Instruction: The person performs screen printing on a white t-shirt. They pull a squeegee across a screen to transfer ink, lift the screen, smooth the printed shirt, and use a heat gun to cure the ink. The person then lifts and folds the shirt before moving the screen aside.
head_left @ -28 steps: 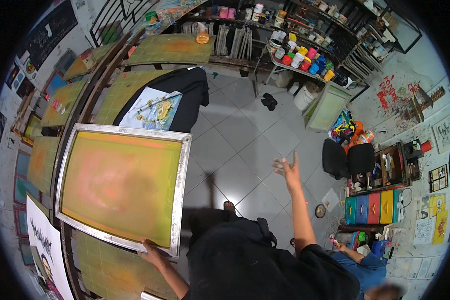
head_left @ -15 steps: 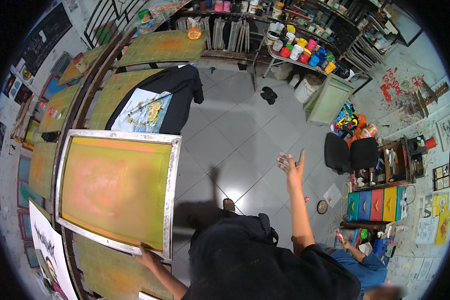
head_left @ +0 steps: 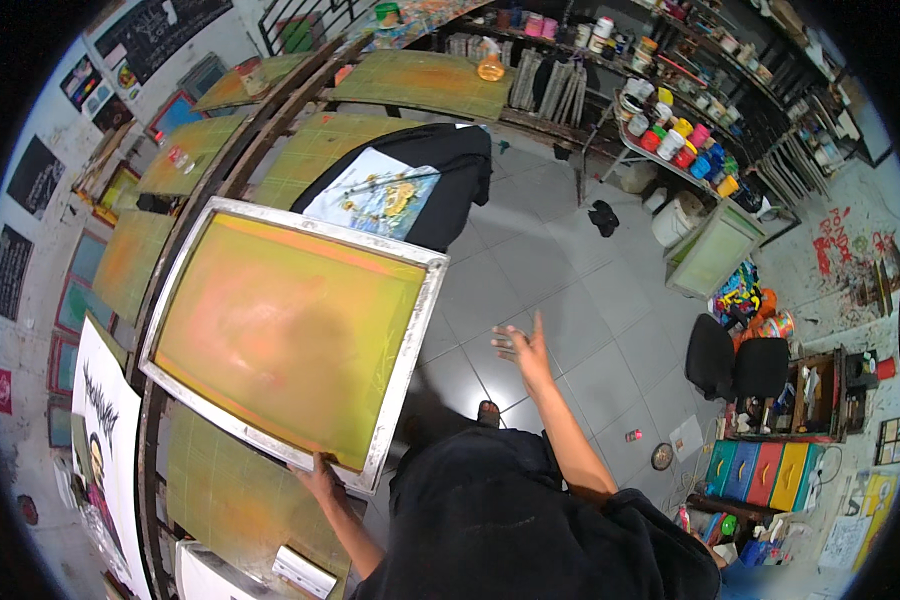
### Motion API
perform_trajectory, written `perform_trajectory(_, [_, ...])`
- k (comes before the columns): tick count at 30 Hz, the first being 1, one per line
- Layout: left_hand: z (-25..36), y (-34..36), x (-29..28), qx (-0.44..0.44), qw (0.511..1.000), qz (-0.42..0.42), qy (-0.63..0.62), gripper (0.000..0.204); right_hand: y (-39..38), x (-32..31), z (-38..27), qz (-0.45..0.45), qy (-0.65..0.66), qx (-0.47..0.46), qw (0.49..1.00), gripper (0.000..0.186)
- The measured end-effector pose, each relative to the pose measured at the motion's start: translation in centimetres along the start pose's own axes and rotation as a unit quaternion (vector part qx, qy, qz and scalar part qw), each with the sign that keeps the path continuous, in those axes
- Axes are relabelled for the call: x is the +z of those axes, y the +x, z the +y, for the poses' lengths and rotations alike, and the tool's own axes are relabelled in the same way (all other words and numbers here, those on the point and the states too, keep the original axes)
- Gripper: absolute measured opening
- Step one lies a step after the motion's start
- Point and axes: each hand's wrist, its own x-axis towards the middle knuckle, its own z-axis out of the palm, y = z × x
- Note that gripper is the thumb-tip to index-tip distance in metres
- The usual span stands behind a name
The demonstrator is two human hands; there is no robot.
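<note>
A screen printing frame (head_left: 290,335), with a pale metal rim and yellow-green mesh stained pink, lies tilted over the left-hand row of boards. My left hand (head_left: 322,481) grips its near rim, close to the near right corner; some fingers are hidden beneath it. To the right of the frame, my right hand (head_left: 523,352) is raised over the floor, empty, with its fingers spread. Just beyond the frame's far rim, a black T-shirt (head_left: 460,180) with a colourful print on a white panel is laid over a board.
Green-yellow printing boards (head_left: 420,85) line the left. A bench of paint tubs (head_left: 675,145) stands at the far right, near a black chair (head_left: 735,360) and coloured drawers (head_left: 760,475). A white squeegee-like bar (head_left: 305,572) lies at the near left.
My view has turned left, so the room sits further right. My right hand has moved leftward, closer to the frame, which appears more slanted. My left hand stays on its rim.
</note>
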Motion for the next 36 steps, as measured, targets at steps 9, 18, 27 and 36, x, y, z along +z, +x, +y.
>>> perform_trajectory(9, [-3.5,1.3,-1.7,-0.051,0.998,0.047,-0.009,0.103,5.0,10.6,0.3,-0.097,-0.204,0.018,0.974,0.108])
perform_trajectory(18, [-3.0,0.9,-3.0,-0.018,1.0,0.005,-0.024,0.103,11.8,13.3,2.7,-0.081,-0.139,0.048,0.986,0.096])
perform_trajectory(27, [-6.0,0.9,-8.6,0.01,0.999,0.012,0.041,0.102,10.6,15.7,-3.4,0.025,-0.124,0.112,0.986,0.099])
perform_trajectory(36, [2.7,-3.2,-8.6,-0.018,0.993,0.011,0.119,0.104,6.2,10.3,4.2,0.079,0.038,-0.003,0.996,0.052])
